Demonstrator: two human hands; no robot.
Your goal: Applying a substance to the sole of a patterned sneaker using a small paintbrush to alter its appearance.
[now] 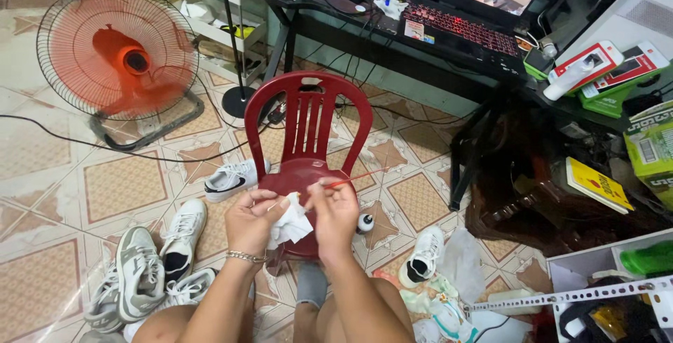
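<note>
Floor (pixel 56 196) of patterned tile carries most of the items in view. Black table (pixel 449 52) runs across the top, bearing an open laptop (pixel 463 24) with a red-lit keyboard. Orange fan (pixel 116 55) stands on the floor at upper left, blades blurred. Red plastic chair (pixel 308 132) stands at centre, directly in front of the person's knees. Grey and white sneakers (pixel 140 273) lie in a cluster at lower left; one white sneaker with a dark mark (pixel 235 178) lies just beside the chair's left legs, and another white sneaker (pixel 423 259) lies to the right. Yellow book (pixel 598 185) rests on dark clutter at right. Small white bottle with a black cap (pixel 365 223) stands on the floor near the chair's right side.

Left hand (pixel 254 222), wearing a wrist chain, is clamped on a crumpled white tissue (pixel 291 224) above the chair seat. Right hand (pixel 335 210) is pinched together on a thin red brush (pixel 357 178), whose handle slants up to the right; its tip meets the tissue between the two hands.
</note>
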